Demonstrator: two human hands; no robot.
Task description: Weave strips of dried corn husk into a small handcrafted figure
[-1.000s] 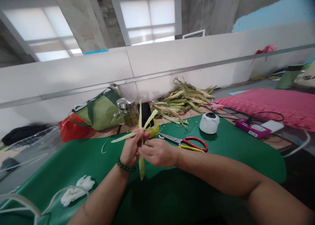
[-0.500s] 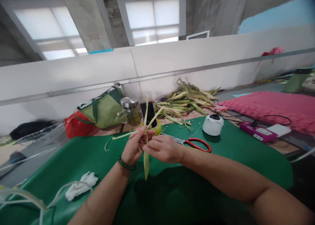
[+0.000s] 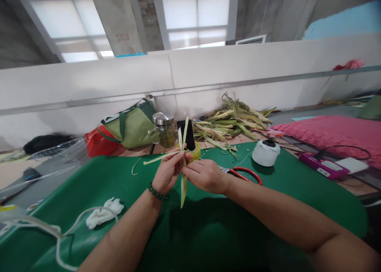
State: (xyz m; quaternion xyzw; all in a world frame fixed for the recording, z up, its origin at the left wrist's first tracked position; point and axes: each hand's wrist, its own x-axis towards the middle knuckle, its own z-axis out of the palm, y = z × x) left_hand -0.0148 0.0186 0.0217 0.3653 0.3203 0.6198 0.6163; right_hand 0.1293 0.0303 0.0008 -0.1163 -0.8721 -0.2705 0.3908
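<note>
Both of my hands meet above the green table cover (image 3: 95, 184). My left hand (image 3: 168, 172), with a dark bead bracelet at the wrist, is closed on several pale yellow-green leaf strips (image 3: 183, 184). The strips cross at my fingers: one hangs down, others stick up and out to the left. My right hand (image 3: 205, 176) pinches the same strips from the right, fingers pressed together.
Red-handled scissors (image 3: 244, 172) lie just right of my hands, near a white thread spool (image 3: 266, 153). Behind stand a phone (image 3: 186, 134), a glass jar (image 3: 164, 130), a green bag (image 3: 127, 125) and a pile of husks (image 3: 232, 121). A white glove (image 3: 104, 212) lies at left.
The view has shifted, so everything sits a little further right. One upright strip that leaned right now stands closer to the others. Both hands keep their hold.
</note>
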